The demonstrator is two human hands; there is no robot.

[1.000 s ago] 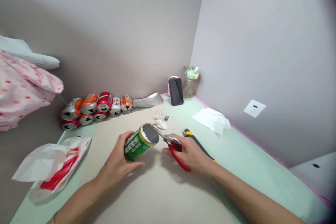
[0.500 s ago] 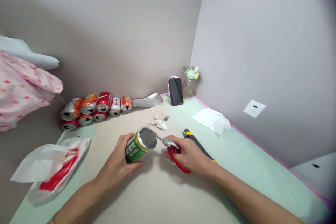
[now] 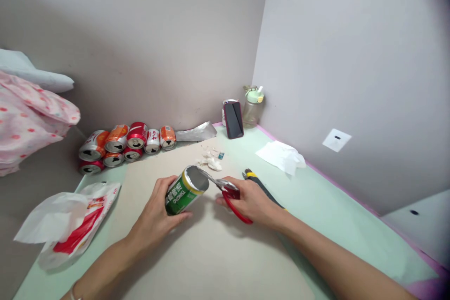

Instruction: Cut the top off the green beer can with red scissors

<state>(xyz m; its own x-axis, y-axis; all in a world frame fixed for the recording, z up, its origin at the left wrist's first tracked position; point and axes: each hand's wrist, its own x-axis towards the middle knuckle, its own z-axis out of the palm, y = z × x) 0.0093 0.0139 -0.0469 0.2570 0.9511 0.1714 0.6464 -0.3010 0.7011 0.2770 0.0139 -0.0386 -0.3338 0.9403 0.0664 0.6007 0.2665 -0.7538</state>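
Note:
A green beer can [image 3: 180, 195] with its top cut away is tilted toward the right, so its bare metal inside shows. My left hand [image 3: 159, 206] wraps round its lower left side, fingers behind and thumb in front. Red-handled scissors [image 3: 232, 197] are in my right hand [image 3: 253, 200], fingers closed round the handles. Their blades reach to the can's open rim at the upper right; whether the metal lies between them I cannot make out. Crumpled white tissue [image 3: 213, 163] and small scraps lie just beyond the can.
Several drink cans [image 3: 137, 135] are stacked by the back wall, beside a cut metal sheet [image 3: 197, 132]. A phone [image 3: 233, 120] leans near a bottle [image 3: 252, 108]. A utility knife [image 3: 263, 188] lies beyond my right hand, white paper [image 3: 281, 156] behind it. Left is a tissue pack [image 3: 82, 225].
The view has shifted slightly. The can has turned a little, showing more of its green side, and the scissors stay at its rim.

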